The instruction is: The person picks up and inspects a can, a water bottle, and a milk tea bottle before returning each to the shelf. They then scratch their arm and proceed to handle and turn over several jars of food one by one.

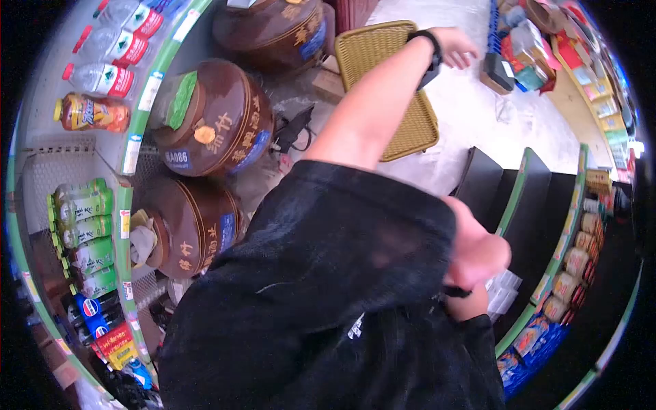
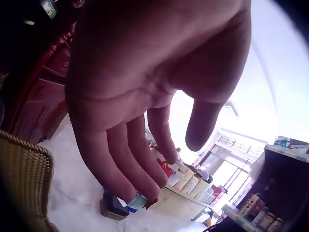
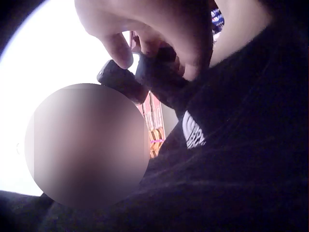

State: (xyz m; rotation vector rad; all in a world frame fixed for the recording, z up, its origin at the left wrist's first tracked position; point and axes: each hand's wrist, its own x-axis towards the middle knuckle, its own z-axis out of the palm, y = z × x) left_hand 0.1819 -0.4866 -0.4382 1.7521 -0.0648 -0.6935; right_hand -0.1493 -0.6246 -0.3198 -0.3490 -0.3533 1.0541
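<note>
Right hand (image 1: 478, 254) curled at the chest, pinching a dark strap (image 3: 155, 78) tight against the black shirt (image 1: 328, 273) — a steadying grip, it seemed — while the left hand (image 1: 456, 48) stretched away, fingers loose and empty, near a wicker basket (image 1: 383, 61).

The dark piece (image 3: 157, 79) is black and lumpy, with two round ends side by side. It sits up high against the black shirt (image 3: 241, 145), pinched between the thumb and fingers of the right hand (image 1: 478, 254), and what it is I cannot tell. The yellow woven basket (image 1: 393, 82) is flat and shaped like a box lid with round corners. It lies on the pale floor (image 1: 478, 116), with the left hand (image 1: 454, 48) just past its far edge, fingers loose and touching nothing.
</note>
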